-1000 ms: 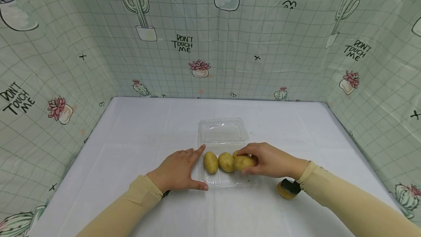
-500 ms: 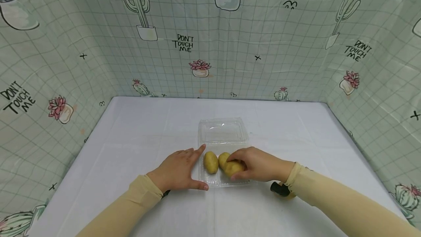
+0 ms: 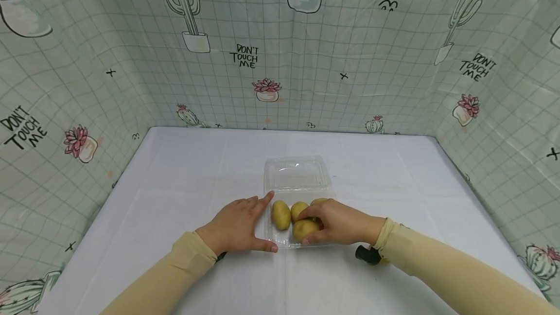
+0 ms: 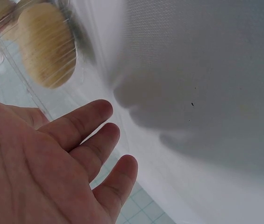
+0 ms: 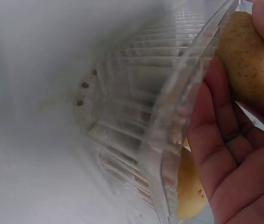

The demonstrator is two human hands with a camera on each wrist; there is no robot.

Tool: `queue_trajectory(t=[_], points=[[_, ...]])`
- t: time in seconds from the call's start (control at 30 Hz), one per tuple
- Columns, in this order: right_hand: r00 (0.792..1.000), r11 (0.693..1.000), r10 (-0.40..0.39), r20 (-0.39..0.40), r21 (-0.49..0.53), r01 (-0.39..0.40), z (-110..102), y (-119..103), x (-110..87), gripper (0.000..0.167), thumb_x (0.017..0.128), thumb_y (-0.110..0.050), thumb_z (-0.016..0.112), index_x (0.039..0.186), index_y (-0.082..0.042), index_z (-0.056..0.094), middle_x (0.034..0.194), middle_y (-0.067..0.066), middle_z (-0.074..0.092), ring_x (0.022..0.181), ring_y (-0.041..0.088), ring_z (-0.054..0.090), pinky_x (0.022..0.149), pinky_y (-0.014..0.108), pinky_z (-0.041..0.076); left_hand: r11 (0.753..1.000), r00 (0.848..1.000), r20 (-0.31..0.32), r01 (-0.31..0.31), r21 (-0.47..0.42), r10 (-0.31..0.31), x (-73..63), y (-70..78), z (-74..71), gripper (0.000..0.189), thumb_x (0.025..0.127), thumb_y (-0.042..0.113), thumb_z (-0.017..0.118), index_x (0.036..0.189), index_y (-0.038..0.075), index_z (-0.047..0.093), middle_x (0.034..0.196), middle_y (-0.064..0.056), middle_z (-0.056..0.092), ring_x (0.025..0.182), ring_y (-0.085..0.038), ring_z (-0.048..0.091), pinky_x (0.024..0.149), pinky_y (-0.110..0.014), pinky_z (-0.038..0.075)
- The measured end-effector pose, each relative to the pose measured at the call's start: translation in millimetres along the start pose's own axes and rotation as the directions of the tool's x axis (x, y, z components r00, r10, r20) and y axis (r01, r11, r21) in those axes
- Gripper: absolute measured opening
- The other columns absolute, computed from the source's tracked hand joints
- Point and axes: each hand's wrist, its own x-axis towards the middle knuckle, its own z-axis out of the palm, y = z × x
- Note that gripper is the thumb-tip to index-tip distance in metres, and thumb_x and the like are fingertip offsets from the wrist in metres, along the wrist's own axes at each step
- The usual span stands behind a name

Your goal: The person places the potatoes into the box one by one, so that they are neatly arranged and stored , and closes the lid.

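Sleeves [image 3: 442,259] enter from the near edge, each leading to a bare hand beside a clear plastic box [image 3: 284,241]; a dark object [image 3: 366,255], partly hidden, shows by the right wrist. The left hand [image 3: 236,225] lies along the box's left side, thumb and forefinger spread wide and nothing in its grasp, presumably to steady so light a container; in the left wrist view its other fingers are slightly bent. The right hand [image 3: 341,220] curls its thumb and fingers around a potato [image 3: 305,230] over the near part of the box, a sideways hold that probably suits the rounded shape; whether this potato bears on the base cannot be told. Just beyond lie an oval potato [image 3: 281,215] near the left wall, a middle potato [image 3: 299,210] and a far potato [image 3: 320,201], the last partly covered by the hand. The lid [image 3: 298,173] is folded back over the white counter [image 3: 197,164], leaving the base accessible from above. A patterned curtain [image 3: 302,106] rises behind, apparently as a screen.
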Motion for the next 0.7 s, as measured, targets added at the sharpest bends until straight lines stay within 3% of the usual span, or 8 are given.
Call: queue_trajectory(t=[0.7], points=[[1.0,0.999,-0.009,0.004,0.047,0.008,5.3,-0.7,1.9,0.05,0.089,-0.044,0.074,0.125,-0.01,0.069,0.104,-0.011,0.055,0.09,0.009,0.051,0.075,0.024,0.047,1.0,1.0,-0.001,0.0,-0.004,0.0,-0.2,0.2,-0.4,0.12,0.073,0.086,0.058,0.158,0.007,0.025,0.143,-0.018,0.052,0.132,-0.033,0.049,0.11,-0.045,0.037]])
